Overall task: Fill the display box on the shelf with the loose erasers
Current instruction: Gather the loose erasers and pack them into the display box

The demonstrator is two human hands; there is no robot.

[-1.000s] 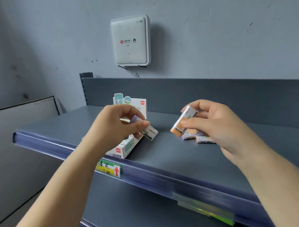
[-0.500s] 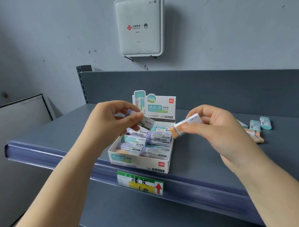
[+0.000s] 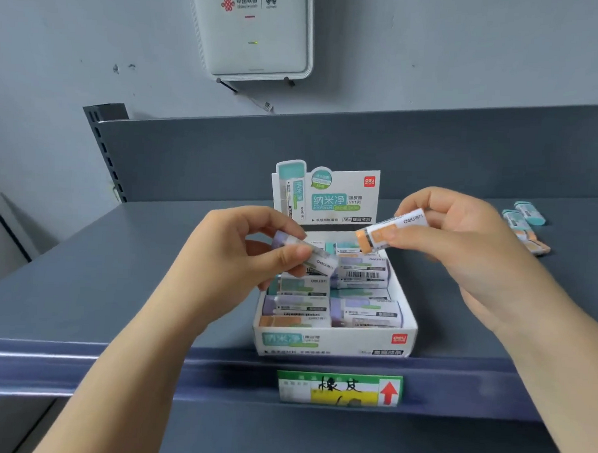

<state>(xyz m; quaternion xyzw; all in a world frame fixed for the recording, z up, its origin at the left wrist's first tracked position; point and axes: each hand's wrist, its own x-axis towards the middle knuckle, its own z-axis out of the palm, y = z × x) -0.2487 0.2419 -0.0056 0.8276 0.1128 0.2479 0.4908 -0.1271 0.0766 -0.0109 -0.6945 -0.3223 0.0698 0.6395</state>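
A few loose sleeved erasers [image 3: 525, 226] are seen on the grey metal shelf [image 3: 117, 269], right of the white cardboard display box [image 3: 333, 341]. Above it, a purple eraser [image 3: 310, 252] is pinched by the left hand [image 3: 241, 258], an orange eraser [image 3: 390, 230] by the right hand [image 3: 468, 247].

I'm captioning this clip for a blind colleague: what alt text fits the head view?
Over an open display box of erasers on a grey shelf, the left hand pinches a purple eraser and the right hand an orange eraser. Loose erasers lie farther right.
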